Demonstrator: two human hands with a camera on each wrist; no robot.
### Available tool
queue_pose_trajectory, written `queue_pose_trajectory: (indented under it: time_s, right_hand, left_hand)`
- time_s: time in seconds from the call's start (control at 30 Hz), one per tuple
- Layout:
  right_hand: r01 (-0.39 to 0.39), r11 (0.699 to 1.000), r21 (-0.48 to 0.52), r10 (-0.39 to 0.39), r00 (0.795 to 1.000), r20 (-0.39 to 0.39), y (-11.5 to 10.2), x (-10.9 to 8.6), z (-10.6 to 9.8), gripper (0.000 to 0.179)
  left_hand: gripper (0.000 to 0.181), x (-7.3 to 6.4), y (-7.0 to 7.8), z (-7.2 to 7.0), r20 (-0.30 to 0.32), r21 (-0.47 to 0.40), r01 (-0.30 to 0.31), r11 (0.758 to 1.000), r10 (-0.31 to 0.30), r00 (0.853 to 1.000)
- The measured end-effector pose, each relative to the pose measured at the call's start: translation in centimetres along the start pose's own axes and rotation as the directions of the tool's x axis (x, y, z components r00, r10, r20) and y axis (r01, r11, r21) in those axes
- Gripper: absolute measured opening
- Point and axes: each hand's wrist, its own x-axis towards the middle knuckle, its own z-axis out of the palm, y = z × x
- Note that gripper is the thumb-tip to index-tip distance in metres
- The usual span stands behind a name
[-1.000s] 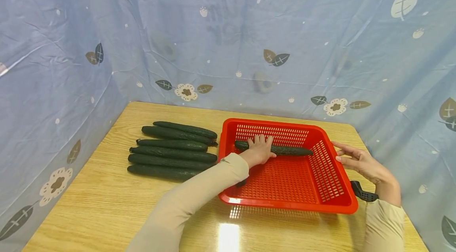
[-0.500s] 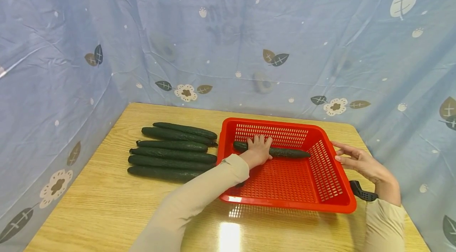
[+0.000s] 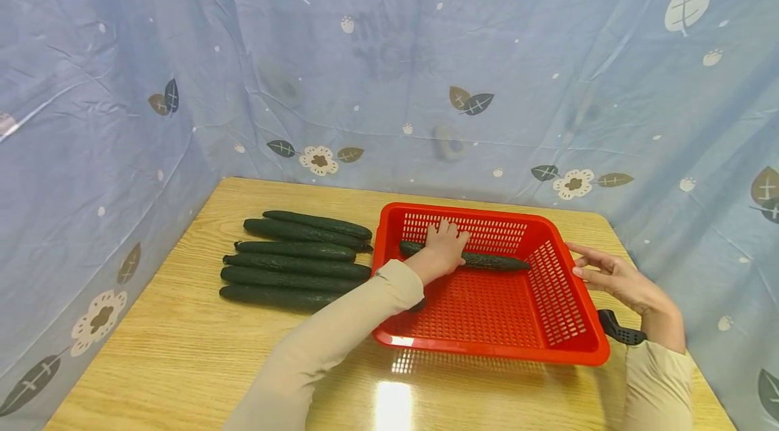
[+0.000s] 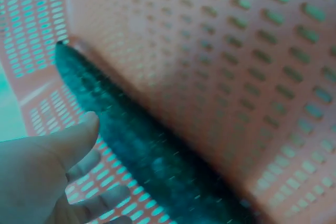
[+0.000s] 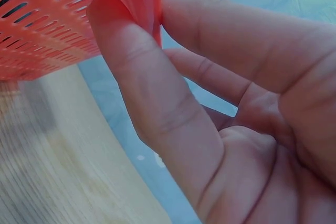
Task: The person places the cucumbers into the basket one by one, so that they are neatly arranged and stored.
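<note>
The cucumber [image 3: 496,262] looked stiff, best held round its middle. The left hand [image 3: 443,250] was spread; the right hand [image 3: 629,285] pinched the basket [image 3: 487,349].

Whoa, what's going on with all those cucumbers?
Somebody is busy with a red basket and some cucumbers. Their left hand is inside the basket, open right by a long cucumber that lies along the far side; I can't tell whether it's touching it. Their right hand holds the basket by its rim. Six more cucumbers lie on the wooden table, to the left of the basket.
</note>
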Motion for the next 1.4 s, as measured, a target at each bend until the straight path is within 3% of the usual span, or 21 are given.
queue_pose_trajectory:
  time_s: [0.23, 0.37, 0.77, 1.07, 1.4]
  right_hand:
    - [0.009, 1.0, 0.017, -0.01, 1.0, 0.019, 0.2, 0.0, -0.1, 0.054]
    - [0.009, 1.0, 0.021, -0.009, 1.0, 0.015, 0.2, 0.0, -0.1, 0.054]
    - [-0.002, 1.0, 0.02, 0.003, 1.0, -0.004, 0.2, 0.0, 0.0, 0.053]
    - [-0.003, 1.0, 0.009, 0.003, 1.0, -0.004, 0.0, 0.0, 0.0, 0.053]
    - [0.008, 0.999, 0.037, -0.008, 1.0, 0.004, 0.5, 0.0, -0.1, 0.053]
  left_hand:
    - [0.059, -0.4, -0.6, -1.7, -0.019, 0.063, -0.009, 0.998, 0.01, 1.0]
    - [0.061, -0.8, -1.2, -2.4, -0.039, 0.057, -0.002, 0.998, 0.004, 0.999]
    - [0.057, -2.4, -3.7, -4.0, -0.096, -0.073, -0.03, 0.997, 0.023, 0.995]
    - [0.055, -3.9, -5.7, -4.3, -0.141, -0.098, -0.031, 0.995, 0.017, 0.99]
    - [0.051, -7.0, -8.1, -4.2, -0.222, -0.213, -0.076, 0.974, 0.027, 0.975]
